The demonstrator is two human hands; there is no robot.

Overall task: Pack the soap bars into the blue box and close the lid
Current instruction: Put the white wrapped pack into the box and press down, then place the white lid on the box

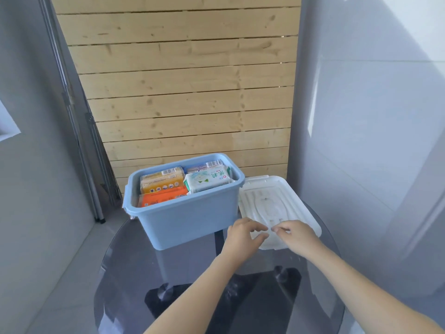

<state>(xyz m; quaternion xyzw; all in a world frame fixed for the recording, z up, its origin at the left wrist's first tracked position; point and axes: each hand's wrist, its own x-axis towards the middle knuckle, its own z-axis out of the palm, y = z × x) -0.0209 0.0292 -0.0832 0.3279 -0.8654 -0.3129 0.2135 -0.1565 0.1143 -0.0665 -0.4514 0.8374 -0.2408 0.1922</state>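
The blue box [190,220] stands on a round dark glass table [130,273] with its top uncovered. Several wrapped soap bars fill it: yellow and orange packs [161,183] on the left, a white-and-green pack [208,180] on the right. The white lid [272,201] lies flat on the table just right of the box. My left hand [243,236] hovers over the lid's near left corner, fingers loosely spread and holding nothing. My right hand [297,235] is over the lid's near edge, fingers lightly curled, thumb and forefinger close together; whether they touch the lid is unclear.
A wooden slat panel [187,92] stands behind the table. Grey walls close in on both sides, and folded metal stand legs [96,189] lean at the left. The table's dark base [216,302] shows through the glass.
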